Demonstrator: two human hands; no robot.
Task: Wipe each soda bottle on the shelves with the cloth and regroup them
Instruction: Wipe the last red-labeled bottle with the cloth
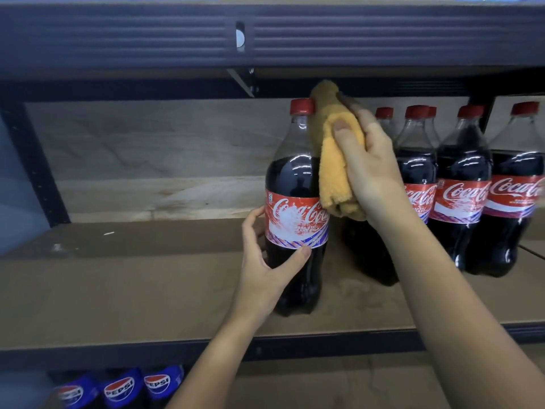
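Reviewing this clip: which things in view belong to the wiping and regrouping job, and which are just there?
In the job:
- left hand, holding the Coca-Cola bottle
- right hand, pressing the orange cloth against it
- grouped Coca-Cola bottles, on the right
- Pepsi bottles, shelf below

Just there:
- shelf board
- metal bracket

Cola bottle (296, 208) upright near shelf front – orange cloth (336, 169) bunched against its right shoulder; possibly touching.

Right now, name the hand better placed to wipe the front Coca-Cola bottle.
Right hand: it grips the orange cloth against the Coca-Cola bottle. Left hand holds that bottle steady.
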